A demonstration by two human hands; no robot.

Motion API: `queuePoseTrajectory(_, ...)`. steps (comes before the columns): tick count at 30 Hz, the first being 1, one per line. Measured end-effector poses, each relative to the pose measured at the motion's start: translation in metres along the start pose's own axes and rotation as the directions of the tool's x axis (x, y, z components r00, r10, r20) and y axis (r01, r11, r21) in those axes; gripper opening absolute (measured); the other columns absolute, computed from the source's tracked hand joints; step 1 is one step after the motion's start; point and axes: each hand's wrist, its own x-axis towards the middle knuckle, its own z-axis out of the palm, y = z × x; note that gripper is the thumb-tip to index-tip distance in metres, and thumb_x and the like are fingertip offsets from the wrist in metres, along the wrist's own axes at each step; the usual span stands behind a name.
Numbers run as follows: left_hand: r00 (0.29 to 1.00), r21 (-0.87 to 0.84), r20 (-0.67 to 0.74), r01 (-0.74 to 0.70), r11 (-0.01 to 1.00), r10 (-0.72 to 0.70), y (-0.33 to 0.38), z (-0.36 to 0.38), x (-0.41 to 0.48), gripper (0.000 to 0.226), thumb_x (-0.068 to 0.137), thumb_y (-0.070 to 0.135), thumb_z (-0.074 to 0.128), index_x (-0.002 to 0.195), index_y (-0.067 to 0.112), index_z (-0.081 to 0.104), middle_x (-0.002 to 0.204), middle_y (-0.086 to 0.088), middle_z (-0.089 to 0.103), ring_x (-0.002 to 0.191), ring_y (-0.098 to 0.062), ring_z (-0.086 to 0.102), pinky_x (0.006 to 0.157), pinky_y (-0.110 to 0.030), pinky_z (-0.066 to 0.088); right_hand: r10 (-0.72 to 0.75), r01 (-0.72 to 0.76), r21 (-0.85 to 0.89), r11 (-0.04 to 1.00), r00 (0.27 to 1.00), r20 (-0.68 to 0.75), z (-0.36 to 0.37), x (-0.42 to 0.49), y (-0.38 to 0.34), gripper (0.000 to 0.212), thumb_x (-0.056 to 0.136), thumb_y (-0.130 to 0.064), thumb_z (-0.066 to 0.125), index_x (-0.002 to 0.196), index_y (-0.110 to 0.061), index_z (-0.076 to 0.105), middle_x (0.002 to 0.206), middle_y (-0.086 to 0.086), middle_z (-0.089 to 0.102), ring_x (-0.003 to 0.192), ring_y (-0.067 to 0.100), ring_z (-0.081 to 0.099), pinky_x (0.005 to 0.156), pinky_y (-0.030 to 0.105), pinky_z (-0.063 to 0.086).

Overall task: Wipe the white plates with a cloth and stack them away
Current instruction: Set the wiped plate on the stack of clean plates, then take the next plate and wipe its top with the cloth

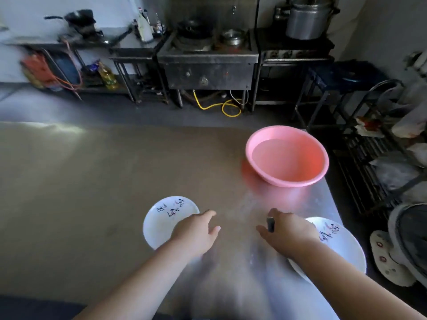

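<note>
Two white plates with painted characters lie on the steel table. The left plate [161, 218] is partly covered by my left hand [196, 232], which hovers over its right rim with fingers relaxed and holding nothing. The right plate [342, 245] sits at the table's right edge, partly under my right hand [286, 229]. A small dark object sits on a finger of that hand; its fingers point left and grip nothing that I can see. No cloth is in view.
A pink basin [286, 155] with water stands at the far right of the steel table [92, 181]. Beyond the table are a stove, pots and shelves. A wire rack and a fan stand to the right of the table.
</note>
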Motion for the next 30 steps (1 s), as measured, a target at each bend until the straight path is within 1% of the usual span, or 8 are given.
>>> queuePoseTrajectory(3,0.992,0.027,-0.047,0.121,0.992,-0.120,-0.064,-0.015,-0.006,0.039,0.101,0.051,0.045,0.133,0.032,0.053,0.095,0.008,0.068,0.088,-0.020,0.066,0.071,-0.035,0.052,-0.047,0.044,0.052,0.998,0.997,0.056,0.017,0.014,-0.056,0.045,0.091,-0.073,0.050,0.085,-0.028,0.051,0.078,-0.010,0.063,0.073,0.011,0.061,0.056,0.029,0.041)
queuePoseTrajectory(8,0.960,0.046,-0.111,0.264,0.963,-0.258,-0.145,-0.020,-0.019,0.044,0.099,0.047,0.050,0.139,0.027,0.050,0.124,0.001,0.065,0.110,-0.026,0.065,0.086,-0.034,0.054,-0.096,0.088,0.060,0.994,0.987,0.130,0.046,0.033,-0.130,0.039,0.093,-0.069,0.047,0.087,-0.031,0.044,0.080,-0.013,0.063,0.073,0.010,0.061,0.061,0.029,0.050)
queuePoseTrajectory(11,0.950,0.051,-0.107,0.301,0.952,-0.294,-0.171,-0.015,-0.021,0.032,0.100,0.043,0.051,0.127,0.026,0.053,0.122,0.001,0.064,0.108,-0.024,0.066,0.084,-0.035,0.055,-0.086,0.076,0.074,0.994,0.987,0.139,0.062,0.042,-0.157,0.033,0.095,-0.063,0.049,0.087,-0.031,0.042,0.080,-0.015,0.063,0.071,0.009,0.061,0.062,0.029,0.051)
queuePoseTrajectory(14,0.952,-0.012,-0.102,0.288,0.957,-0.288,-0.182,-0.007,-0.019,0.024,0.099,0.038,0.051,0.117,0.025,0.057,0.113,0.001,0.067,0.102,-0.025,0.066,0.082,-0.037,0.055,-0.042,0.027,0.104,0.994,0.988,0.148,0.076,0.047,-0.174,0.018,0.097,-0.051,0.051,0.109,-0.037,0.049,0.082,-0.018,0.061,0.072,0.012,0.061,0.061,0.028,0.051)
queuePoseTrajectory(17,0.957,-0.067,-0.122,0.258,0.964,-0.265,-0.183,-0.002,-0.018,0.018,0.100,0.033,0.050,0.112,0.022,0.057,0.104,0.002,0.067,0.095,-0.025,0.065,0.076,-0.035,0.052,0.004,-0.022,0.133,0.991,0.990,0.139,0.086,0.048,-0.183,0.039,0.098,-0.041,0.050,0.136,-0.035,0.044,0.088,-0.017,0.063,0.080,0.019,0.065,0.062,0.030,0.051)
queuePoseTrajectory(21,0.958,-0.140,-0.141,0.229,0.963,-0.249,-0.186,0.003,-0.016,0.012,0.099,0.027,0.050,0.107,0.018,0.054,0.102,0.001,0.065,0.091,-0.024,0.061,0.070,-0.036,0.045,0.072,-0.102,0.220,0.970,0.988,0.139,0.089,0.047,-0.189,0.042,0.096,-0.033,0.053,0.137,-0.032,0.043,0.090,-0.018,0.061,0.081,0.020,0.064,0.058,0.029,0.045)
queuePoseTrajectory(25,0.964,-0.260,-0.154,0.172,0.950,-0.217,-0.187,0.006,-0.017,0.014,0.101,0.024,0.050,0.113,0.017,0.052,0.105,0.002,0.063,0.093,-0.023,0.057,0.071,-0.035,0.043,0.163,-0.249,0.461,0.852,0.962,0.219,0.092,0.050,-0.183,0.045,0.084,-0.021,0.056,0.124,-0.038,0.049,0.090,-0.011,0.069,0.074,0.024,0.072,0.071,0.041,0.064)
queuePoseTrajectory(30,0.969,-0.420,-0.158,0.109,0.901,-0.190,-0.171,0.003,-0.023,0.025,0.101,0.029,0.055,0.126,0.025,0.051,0.095,0.010,0.061,0.088,-0.019,0.060,0.072,-0.037,0.050,0.189,-0.238,0.609,0.756,0.971,0.145,0.084,0.033,-0.164,0.038,0.088,-0.017,0.054,0.117,-0.041,0.049,0.081,-0.007,0.069,0.063,0.022,0.074,0.071,0.048,0.065)
